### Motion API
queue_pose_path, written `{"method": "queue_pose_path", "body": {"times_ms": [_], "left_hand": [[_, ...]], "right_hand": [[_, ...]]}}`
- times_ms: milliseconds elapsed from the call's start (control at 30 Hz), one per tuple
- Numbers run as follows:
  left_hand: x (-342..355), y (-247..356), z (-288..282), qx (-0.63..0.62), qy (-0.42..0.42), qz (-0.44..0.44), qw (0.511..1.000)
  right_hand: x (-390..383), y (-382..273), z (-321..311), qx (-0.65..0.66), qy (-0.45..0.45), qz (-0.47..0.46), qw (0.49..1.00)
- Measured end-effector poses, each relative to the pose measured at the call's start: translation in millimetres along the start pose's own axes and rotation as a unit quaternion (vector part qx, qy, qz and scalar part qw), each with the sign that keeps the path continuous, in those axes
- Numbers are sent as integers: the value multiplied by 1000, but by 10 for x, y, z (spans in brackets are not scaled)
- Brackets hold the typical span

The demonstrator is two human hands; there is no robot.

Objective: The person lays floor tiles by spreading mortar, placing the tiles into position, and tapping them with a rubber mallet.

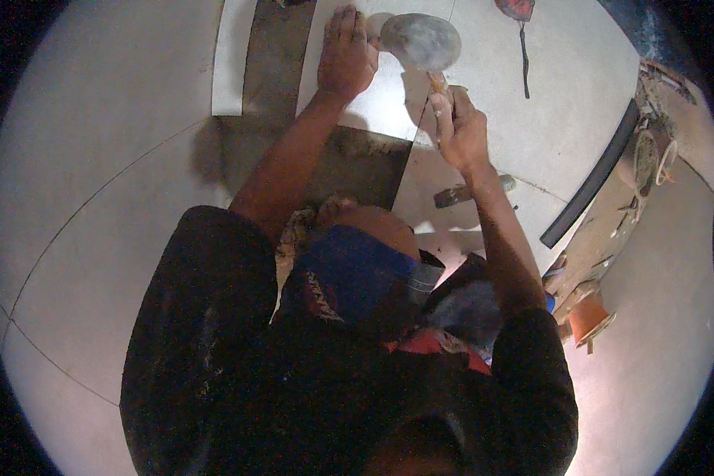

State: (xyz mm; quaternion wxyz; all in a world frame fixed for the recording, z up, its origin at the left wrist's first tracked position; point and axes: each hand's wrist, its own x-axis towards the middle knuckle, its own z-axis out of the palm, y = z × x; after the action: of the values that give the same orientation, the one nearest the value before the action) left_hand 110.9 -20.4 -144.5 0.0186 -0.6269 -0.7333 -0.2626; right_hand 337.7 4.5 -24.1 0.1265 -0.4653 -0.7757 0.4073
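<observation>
My left hand [349,59] lies flat, fingers stretched out, on a pale floor tile [385,111]. My right hand [460,127] is closed round the short handle of a mallet [422,41], whose rounded, dusty grey head is over the tile near my left fingers. Whether the head touches the tile, I cannot tell. A darker bare strip of floor [365,163] borders the tile on the near side. Beside my right forearm lies a short tool [456,196] with a dark end, partly hidden by the arm.
At left, a narrow white strip [232,63] lies beside a dark gap [274,63]. A red object with a black cord [523,59] is at the top right. Further right are a long black bar [591,178], scattered debris [631,210] and an orange container [589,317].
</observation>
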Motion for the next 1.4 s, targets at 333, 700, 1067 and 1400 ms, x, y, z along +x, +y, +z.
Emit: {"method": "queue_pose_path", "body": {"times_ms": [333, 700, 1067, 1400], "left_hand": [[65, 35, 36, -14, 26, -22, 999], [148, 41, 72, 10, 10, -28, 1000], [805, 57, 338, 7, 5, -44, 999], [823, 70, 194, -28, -20, -52, 998]], "right_hand": [[422, 205, -6, -61, 46, 43, 996], [1055, 225, 6, -79, 77, 55, 992], [1827, 158, -57, -123, 76, 38, 989], [2342, -196, 76, -166, 32, 4, 986]]}}
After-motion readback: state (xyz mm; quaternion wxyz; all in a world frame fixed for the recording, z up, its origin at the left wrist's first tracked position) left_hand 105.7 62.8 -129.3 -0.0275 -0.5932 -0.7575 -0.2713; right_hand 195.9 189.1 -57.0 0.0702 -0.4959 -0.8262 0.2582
